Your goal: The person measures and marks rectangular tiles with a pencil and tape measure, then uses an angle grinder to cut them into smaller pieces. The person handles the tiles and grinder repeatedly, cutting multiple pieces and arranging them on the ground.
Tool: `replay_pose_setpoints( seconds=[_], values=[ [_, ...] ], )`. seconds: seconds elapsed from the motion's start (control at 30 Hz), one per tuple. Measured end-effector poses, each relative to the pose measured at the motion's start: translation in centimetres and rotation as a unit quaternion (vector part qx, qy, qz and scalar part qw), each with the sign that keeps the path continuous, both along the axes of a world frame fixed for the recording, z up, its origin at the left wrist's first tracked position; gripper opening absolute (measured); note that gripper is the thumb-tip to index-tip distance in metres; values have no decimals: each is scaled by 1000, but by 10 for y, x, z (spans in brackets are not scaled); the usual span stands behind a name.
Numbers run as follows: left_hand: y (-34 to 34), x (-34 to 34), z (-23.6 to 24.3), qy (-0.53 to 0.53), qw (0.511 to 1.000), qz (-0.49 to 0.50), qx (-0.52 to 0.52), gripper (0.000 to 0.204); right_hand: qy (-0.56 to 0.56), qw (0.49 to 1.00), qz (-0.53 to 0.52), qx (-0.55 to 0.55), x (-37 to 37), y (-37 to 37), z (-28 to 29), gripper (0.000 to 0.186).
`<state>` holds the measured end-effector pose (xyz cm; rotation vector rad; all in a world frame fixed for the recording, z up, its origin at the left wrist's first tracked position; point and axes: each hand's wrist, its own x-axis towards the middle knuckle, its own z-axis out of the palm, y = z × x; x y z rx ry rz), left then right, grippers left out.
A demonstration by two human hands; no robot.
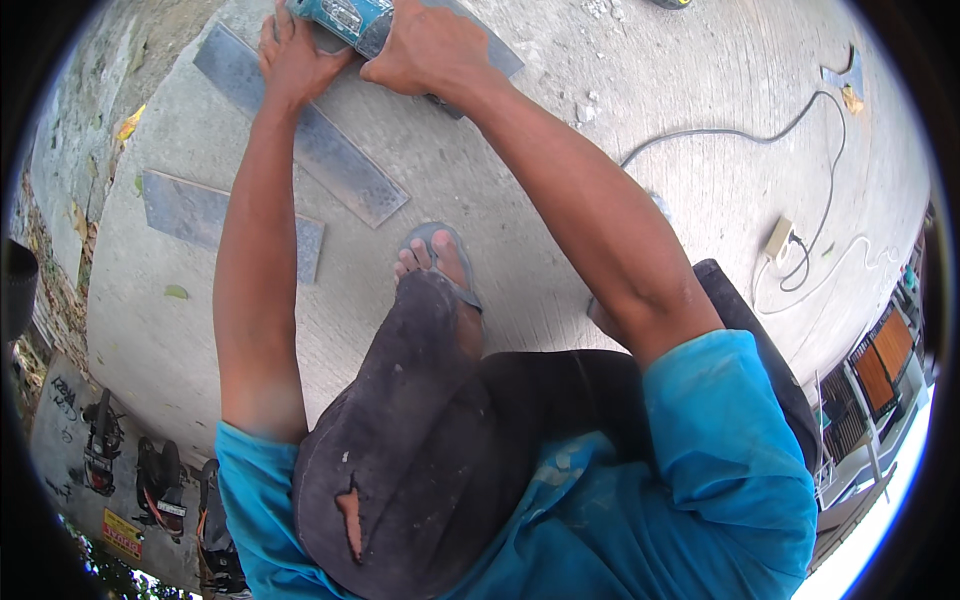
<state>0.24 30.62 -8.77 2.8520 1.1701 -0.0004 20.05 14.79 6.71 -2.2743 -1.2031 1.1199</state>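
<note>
Nearest on the concrete: one sandalled foot. Then two grey strips toward the concrete's left edge, short strip nearer, long strip farther. Toward the right edge, one socket, two cords: dark cord, white cord. Farther: right hand clamped round one blue tool; left hand by its left side, thumb apart from fingers, grip cannot be told. One grey slab shows right of the tool.
</note>
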Motion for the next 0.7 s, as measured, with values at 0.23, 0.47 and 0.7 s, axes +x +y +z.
replay_pose_setpoints(
  seconds=[0.23,0.47,0.7],
  values=[
    [-1,1,3,-74,997,-33,13,92,-3,1000,9,-9,1,-8,2,68],
    [5,0,-1,-40,999,-21,7,95,-11,1000,2,-10,0,-17,0,72],
    [5,1,-1,-23,999,-21,15,87,1,1000,-3,-14,1,-25,-1,67]
  ],
)
